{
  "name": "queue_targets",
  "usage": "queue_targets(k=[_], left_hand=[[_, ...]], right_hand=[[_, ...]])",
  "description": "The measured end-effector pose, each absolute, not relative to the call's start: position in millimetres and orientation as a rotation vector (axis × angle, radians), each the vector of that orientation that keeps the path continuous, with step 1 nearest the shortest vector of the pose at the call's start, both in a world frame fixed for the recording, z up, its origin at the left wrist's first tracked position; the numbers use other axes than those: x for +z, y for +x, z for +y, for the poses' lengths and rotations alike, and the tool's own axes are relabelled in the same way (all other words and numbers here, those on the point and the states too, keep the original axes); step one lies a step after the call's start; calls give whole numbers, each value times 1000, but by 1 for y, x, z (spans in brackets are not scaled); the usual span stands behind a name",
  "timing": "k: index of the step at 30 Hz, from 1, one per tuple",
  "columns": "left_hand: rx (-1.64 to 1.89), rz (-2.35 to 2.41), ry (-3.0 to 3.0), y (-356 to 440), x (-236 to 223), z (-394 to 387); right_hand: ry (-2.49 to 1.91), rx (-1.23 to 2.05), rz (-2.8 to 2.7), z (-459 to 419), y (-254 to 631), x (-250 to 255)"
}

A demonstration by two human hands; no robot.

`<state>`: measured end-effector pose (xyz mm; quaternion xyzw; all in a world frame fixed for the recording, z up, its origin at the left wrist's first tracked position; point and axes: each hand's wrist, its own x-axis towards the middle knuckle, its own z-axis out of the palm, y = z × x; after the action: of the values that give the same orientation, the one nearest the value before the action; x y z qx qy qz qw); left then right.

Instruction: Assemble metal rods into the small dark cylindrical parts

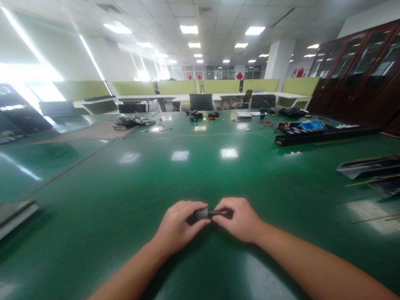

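Just above the green tabletop [150,179], both hands meet around a small grey cylinder with a thin dark rod [202,213]. My left hand [181,225] grips the thick cylindrical end between thumb and fingers. At the thin dark rod, which points right, my right hand [240,218] pinches with thumb and index finger. The piece lies roughly level, and its exact kind is too small and blurred to make out. Whether the rod and cylinder are one part or two, I cannot tell.
Black metal channels [325,134] holding a blue item [312,125] lie at the far right, with more channels [371,166] nearer. Loose electronic parts [133,121] sit along the back. A flat grey object [15,216] is at the left edge. Chairs [201,102] stand beyond.
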<state>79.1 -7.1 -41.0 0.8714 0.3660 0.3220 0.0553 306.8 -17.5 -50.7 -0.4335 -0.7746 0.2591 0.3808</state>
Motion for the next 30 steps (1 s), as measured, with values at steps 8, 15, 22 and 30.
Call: queue_targets(k=[8, 15, 22, 30], left_hand=[[977, 1104, 2642, 78, -43, -8], [985, 1107, 2638, 77, -43, -7], [997, 1103, 2638, 75, -42, -7], [1025, 1103, 2643, 75, -42, -6]], right_hand=[[-1107, 683, -1968, -17, 308, -51], [-1113, 685, -1953, -19, 309, -49], [-1108, 684, -1938, -18, 307, -49], [-1111, 683, -1926, -18, 308, -48]])
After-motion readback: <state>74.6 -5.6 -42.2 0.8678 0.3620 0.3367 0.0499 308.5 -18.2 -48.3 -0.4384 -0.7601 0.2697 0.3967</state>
